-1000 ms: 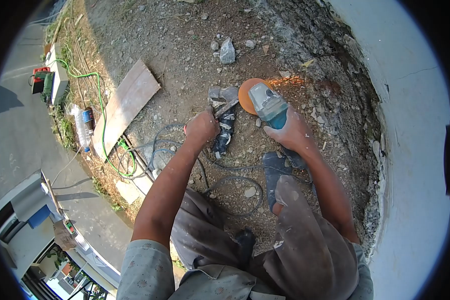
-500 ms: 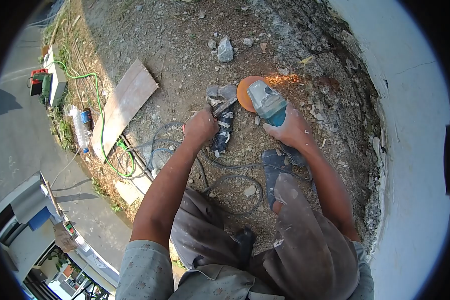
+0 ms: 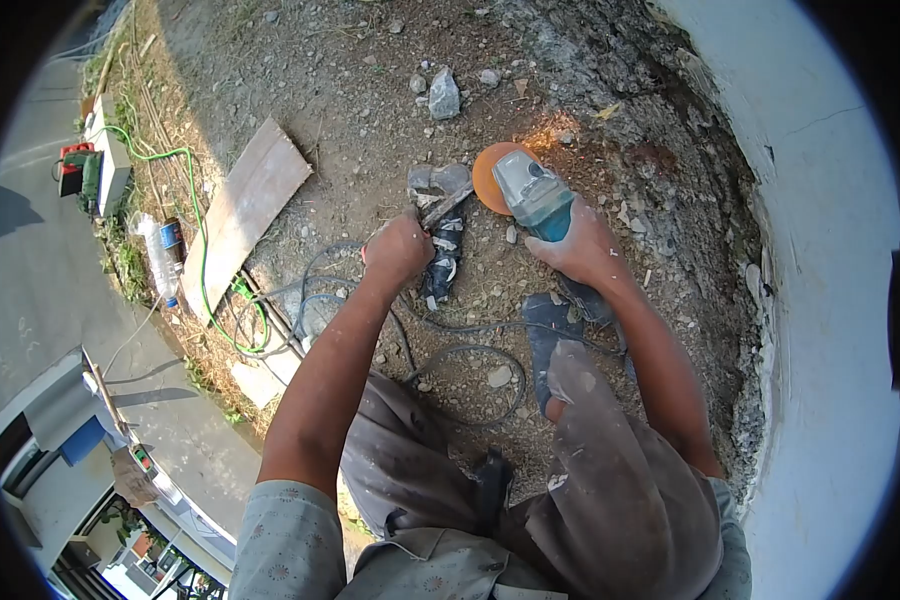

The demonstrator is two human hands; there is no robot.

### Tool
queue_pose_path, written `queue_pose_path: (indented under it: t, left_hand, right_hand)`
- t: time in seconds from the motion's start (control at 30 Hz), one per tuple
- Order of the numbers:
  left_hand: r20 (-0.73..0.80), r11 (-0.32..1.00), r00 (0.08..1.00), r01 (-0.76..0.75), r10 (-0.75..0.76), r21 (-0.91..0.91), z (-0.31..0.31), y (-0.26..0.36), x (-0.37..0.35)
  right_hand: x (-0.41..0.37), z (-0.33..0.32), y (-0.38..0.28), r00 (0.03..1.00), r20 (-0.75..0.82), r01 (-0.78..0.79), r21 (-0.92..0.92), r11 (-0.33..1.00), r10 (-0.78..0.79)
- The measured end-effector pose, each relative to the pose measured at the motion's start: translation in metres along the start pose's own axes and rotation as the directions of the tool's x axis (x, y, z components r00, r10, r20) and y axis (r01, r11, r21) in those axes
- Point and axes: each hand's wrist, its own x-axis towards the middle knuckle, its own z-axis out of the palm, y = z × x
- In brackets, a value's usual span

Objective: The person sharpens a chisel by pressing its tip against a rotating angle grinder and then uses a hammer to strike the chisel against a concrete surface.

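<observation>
My right hand [image 3: 585, 245] is wrapped round the blue-green body of an angle grinder [image 3: 532, 190]. Its orange disc [image 3: 492, 178] points to the left, and sparks fly off beyond it. My left hand [image 3: 398, 248] is closed on a flat metal blade [image 3: 450, 207], whose tip meets the disc's left edge. A bit of red shows at the back of that hand; the handle is otherwise hidden by my fingers. Under the blade a hammer [image 3: 442, 265] lies on the ground, its handle wrapped in worn black material.
A grey cable [image 3: 470, 350] loops over the gravel by my boot [image 3: 550, 340]. To the left lie a wooden board [image 3: 250, 210], a green cord [image 3: 202, 200] and a plastic bottle [image 3: 160, 260]. A stone [image 3: 444, 95] sits ahead; a white wall [image 3: 820, 300] rises on the right.
The sparks now spray more upward and spread wider near the disc. Both hands, the blade and the grinder hold almost the same place, with the whole view shifted slightly.
</observation>
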Motion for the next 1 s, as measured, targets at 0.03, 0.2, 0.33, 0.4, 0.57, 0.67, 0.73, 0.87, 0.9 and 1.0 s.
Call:
queue_pose_path:
  t: [0.03, 0.2, 0.33, 0.4, 0.57, 0.67, 0.73, 0.87, 0.9, 1.0]
  left_hand:
    - [0.001, 1.0, 1.0, 0.003, -0.003, -0.001, -0.0004, 0.0003, -0.0002]
    - [0.009, 1.0, 1.0, 0.005, -0.005, -0.01, -0.0008, 0.0002, 0.0002]
    - [0.019, 1.0, 1.0, 0.008, -0.008, -0.002, 0.0005, -0.0006, 0.0014]
    - [0.023, 1.0, 1.0, 0.012, -0.012, 0.001, 0.0008, -0.0007, 0.0016]
    - [0.003, 1.0, 1.0, -0.006, 0.006, 0.015, 0.0015, -0.0014, 0.0011]
    - [0.018, 1.0, 1.0, -0.014, 0.014, 0.013, 0.0011, -0.0022, 0.0015]
    - [0.015, 1.0, 1.0, -0.027, 0.026, 0.013, 0.0009, -0.0033, 0.0011]
    - [0.025, 1.0, 1.0, -0.002, 0.002, 0.01, 0.0016, -0.0022, 0.002]
    - [0.014, 1.0, 1.0, -0.003, 0.003, 0.005, 0.0016, -0.002, 0.0016]
    - [-0.003, 1.0, 1.0, -0.003, 0.003, 0.001, 0.0019, -0.0018, 0.0011]
  right_hand:
    - [-0.0007, -0.0018, -0.0022, 1.0, -0.002, -0.01, -0.019, 1.0, 0.01]
    - [-0.0006, -0.0021, -0.0018, 1.0, -0.006, 0.007, -0.007, 1.0, -0.008]
    - [-0.0011, 0.0005, -0.0005, 1.0, -0.004, -0.009, 0.002, 1.0, 0.009]
    - [-0.0021, 0.0013, -0.0007, 1.0, -0.017, 0.001, -0.003, 1.0, -0.001]
    - [-0.0037, -0.0051, -0.008, 1.0, 0.012, -0.012, -0.001, 1.0, 0.012]
    - [-0.0016, -0.0031, -0.0032, 1.0, 0.006, -0.006, 0.004, 1.0, 0.006]
    - [-0.0018, -0.0032, -0.0039, 1.0, 0.01, -0.009, 0.005, 1.0, 0.009]
    - [-0.0036, -0.0072, -0.008, 0.999, 0.033, -0.017, 0.026, 1.0, 0.016]
    - [-0.0037, -0.0061, -0.007, 1.0, 0.028, -0.014, 0.025, 1.0, 0.013]
    - [-0.0033, -0.0054, -0.0065, 1.0, 0.016, -0.01, 0.034, 0.999, 0.01]
